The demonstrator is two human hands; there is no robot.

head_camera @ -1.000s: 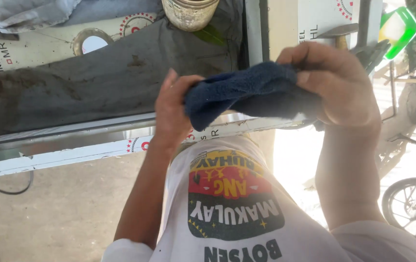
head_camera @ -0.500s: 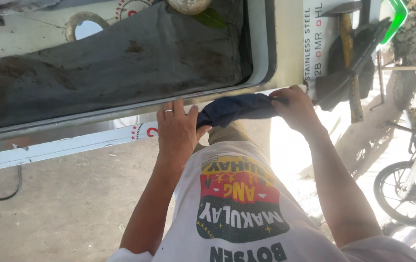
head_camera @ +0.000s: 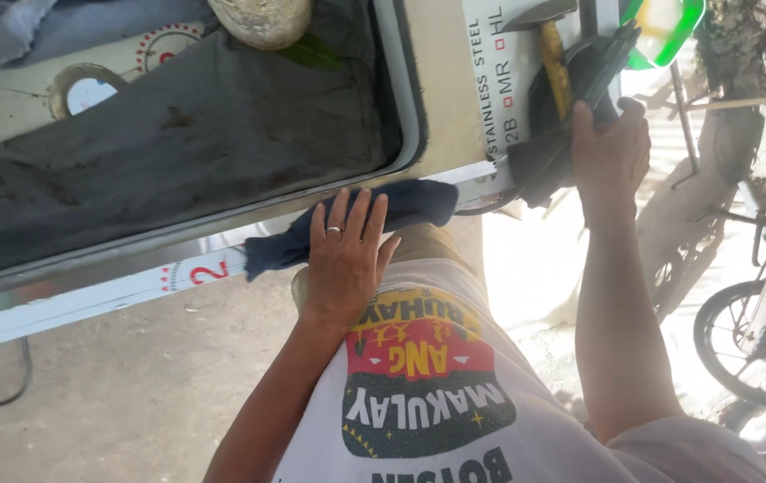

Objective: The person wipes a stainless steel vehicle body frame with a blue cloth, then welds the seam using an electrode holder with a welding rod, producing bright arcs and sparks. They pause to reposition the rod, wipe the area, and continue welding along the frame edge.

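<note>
The left hand (head_camera: 345, 259) presses flat, fingers spread, on a dark blue folded cloth (head_camera: 374, 219) at the metal panel's edge (head_camera: 88, 300), while the right hand (head_camera: 611, 148) curls its fingers around a black rubbery piece (head_camera: 548, 156).

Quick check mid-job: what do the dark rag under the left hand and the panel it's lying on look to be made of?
The dark blue rag looks like soft woven or knit cloth: it bunches and folds under the left hand. The panel looks like sheet metal under a pale film, judging by its flat face, straight edge and pressed rounded recess; the metal type I cannot confirm.
</note>
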